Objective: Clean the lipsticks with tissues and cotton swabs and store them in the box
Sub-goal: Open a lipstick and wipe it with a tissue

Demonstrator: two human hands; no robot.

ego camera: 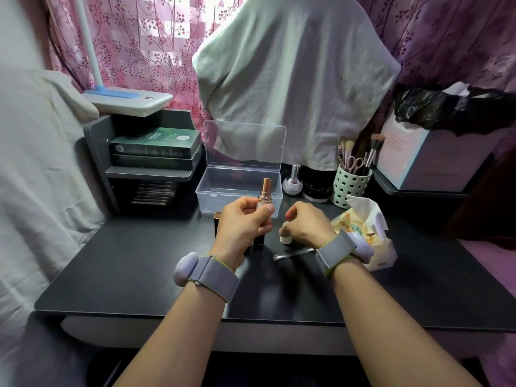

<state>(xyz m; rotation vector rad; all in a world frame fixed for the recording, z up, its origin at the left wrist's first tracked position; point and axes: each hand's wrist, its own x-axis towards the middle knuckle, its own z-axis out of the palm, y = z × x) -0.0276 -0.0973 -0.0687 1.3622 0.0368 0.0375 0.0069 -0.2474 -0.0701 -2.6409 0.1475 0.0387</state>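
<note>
Evidently the left hand [245,227] is gripping an uncapped rose-gold lipstick [265,194] upright, thumb and fingers curled round its base, just in front of the open clear plastic box [212,195] toward the desk's [139,261] back edge. The right hand [307,223] is pinching the white cap [285,235] and holding it low against the desktop. Keeping the metal tube vertical should be sparing the soft bullet from smears. A dark square lipstick [258,243] is standing below the left hand; a thin swab packet [291,254] and a crinkly tissue pack [363,227] are lying near the right edge.
</note>
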